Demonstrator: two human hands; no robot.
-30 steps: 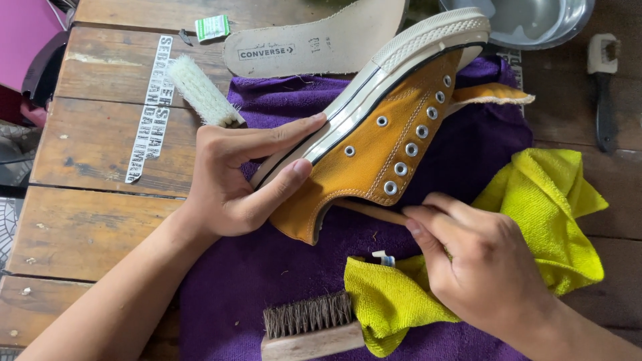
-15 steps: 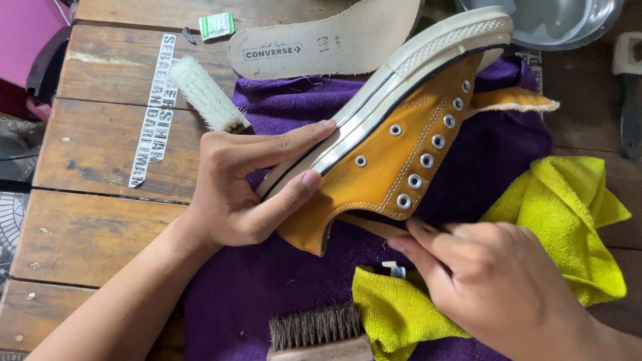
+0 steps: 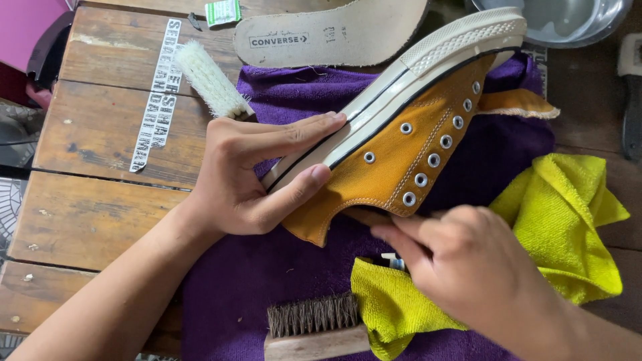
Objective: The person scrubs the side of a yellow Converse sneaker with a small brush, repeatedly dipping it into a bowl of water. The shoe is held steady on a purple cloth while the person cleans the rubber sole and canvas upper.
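I am holding a mustard-yellow sneaker (image 3: 401, 144) on its side over a purple towel (image 3: 281, 274) spread on the wooden desk (image 3: 87, 134). My left hand (image 3: 257, 177) is gripping the shoe near its heel, fingers (image 3: 294, 134) closed along the white sole, thumb pressing the canvas. My right hand (image 3: 468, 267) is pinching a thin brown handle (image 3: 374, 217) just under the shoe's opening; what is on its end is hidden from me. A yellow cloth (image 3: 562, 220) is lying beneath that hand. A dark-bristled wooden brush (image 3: 314, 324) is sitting near the towel's front edge. A white brush (image 3: 210, 80), an insole (image 3: 334, 33) and a metal bowl (image 3: 568, 20) are lying farther away.
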